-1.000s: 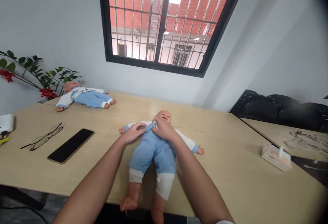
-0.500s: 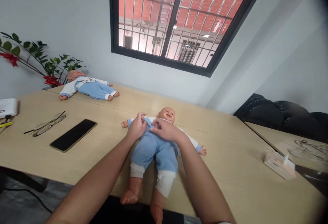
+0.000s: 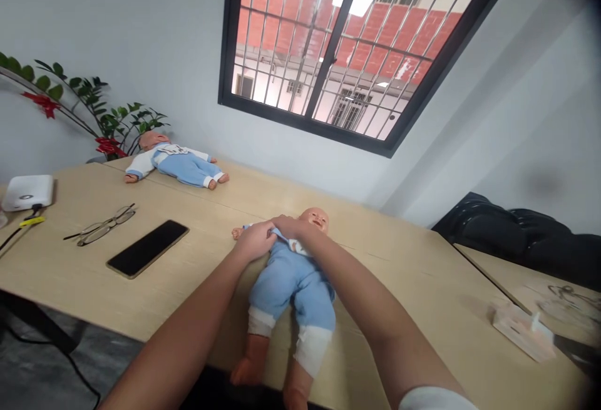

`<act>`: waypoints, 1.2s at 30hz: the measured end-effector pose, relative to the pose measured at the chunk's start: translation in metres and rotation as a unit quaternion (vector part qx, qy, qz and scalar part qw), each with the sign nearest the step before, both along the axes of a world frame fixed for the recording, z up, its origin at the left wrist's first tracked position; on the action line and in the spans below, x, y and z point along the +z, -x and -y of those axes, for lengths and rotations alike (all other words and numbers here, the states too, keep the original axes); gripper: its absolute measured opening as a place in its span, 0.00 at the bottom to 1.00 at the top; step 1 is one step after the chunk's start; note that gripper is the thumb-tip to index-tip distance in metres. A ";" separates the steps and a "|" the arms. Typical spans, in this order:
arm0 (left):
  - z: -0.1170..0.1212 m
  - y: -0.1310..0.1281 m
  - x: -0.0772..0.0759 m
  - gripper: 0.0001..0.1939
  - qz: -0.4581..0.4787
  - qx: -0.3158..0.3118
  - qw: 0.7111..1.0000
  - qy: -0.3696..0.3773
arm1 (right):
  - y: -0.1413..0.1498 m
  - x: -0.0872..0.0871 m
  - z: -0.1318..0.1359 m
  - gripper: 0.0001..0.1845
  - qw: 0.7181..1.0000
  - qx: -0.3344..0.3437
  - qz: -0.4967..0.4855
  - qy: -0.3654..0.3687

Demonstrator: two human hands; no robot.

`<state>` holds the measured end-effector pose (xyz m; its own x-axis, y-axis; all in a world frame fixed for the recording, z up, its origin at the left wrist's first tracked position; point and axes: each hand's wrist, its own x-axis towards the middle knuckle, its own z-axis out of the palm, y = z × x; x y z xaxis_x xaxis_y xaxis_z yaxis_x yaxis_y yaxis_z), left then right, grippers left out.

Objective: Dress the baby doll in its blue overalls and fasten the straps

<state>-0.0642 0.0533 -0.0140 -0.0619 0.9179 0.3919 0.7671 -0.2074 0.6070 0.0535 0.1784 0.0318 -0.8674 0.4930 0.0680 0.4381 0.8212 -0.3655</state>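
A baby doll [image 3: 293, 272] in blue trousers and a white and blue top lies on its back on the table, its feet towards me. My left hand [image 3: 256, 240] is closed on the edge of the doll's top [image 3: 297, 246], at the side of its chest. Beside it, my right hand [image 3: 287, 227] reaches across the doll's chest to the same shoulder, fingers bent on the cloth. The two hands meet there, and the right hand and forearm hide part of the chest and one arm. Some fingertips are hidden.
A second doll [image 3: 183, 163] in similar clothes lies at the back left, near a plant [image 3: 101, 106]. A phone [image 3: 148, 247], glasses [image 3: 104, 225] and a white device with a cable [image 3: 29, 192] are on the left. A pale box [image 3: 523, 330] sits at the right.
My right hand has moved left across the doll's chest towards its shoulder, uncovering the front of the top. My left hand stays on the cloth. The view has shifted slightly left and up.
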 end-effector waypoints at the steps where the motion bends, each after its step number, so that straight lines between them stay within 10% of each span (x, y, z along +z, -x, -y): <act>1: 0.000 0.001 0.000 0.06 -0.005 -0.005 1.000 0.008 | 0.002 -0.002 0.001 0.14 1.000 0.006 0.010 -0.009; 10: 0.004 0.003 -0.010 0.07 -0.034 -0.068 0.995 0.063 | -0.015 0.019 0.008 0.14 0.982 0.009 0.028 -0.188; 19: 0.015 -0.005 0.011 0.09 -0.015 0.047 0.998 -0.037 | -0.076 0.046 0.021 0.21 0.991 -0.045 -0.096 -0.078; 24: 0.022 -0.013 0.012 0.12 0.077 0.049 0.986 -0.137 | -0.095 0.056 0.024 0.17 0.994 0.035 -0.013 -0.107; 30: 0.016 -0.014 0.007 0.12 0.135 0.005 0.988 -0.074 | -0.100 0.057 0.042 0.18 0.988 0.069 0.077 -0.115; 36: 0.008 -0.013 -0.003 0.12 0.110 -0.025 0.992 -0.051 | -0.085 0.048 0.061 0.16 0.996 0.011 -0.024 0.087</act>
